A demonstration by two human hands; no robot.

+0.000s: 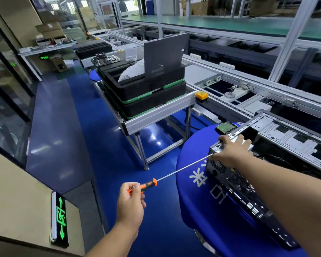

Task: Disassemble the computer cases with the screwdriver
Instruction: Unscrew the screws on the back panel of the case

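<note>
Blocking screwdriver (pixel 176 173) tip (probably): right hand (pixel 233 152)

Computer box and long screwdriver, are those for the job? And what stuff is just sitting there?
For the job:
- screwdriver, held by the left hand
- computer case, steadied by the right hand

Just lying about:
- hard drive on the blue table
- black foam trays
- circuit board
- yellow button box
</note>
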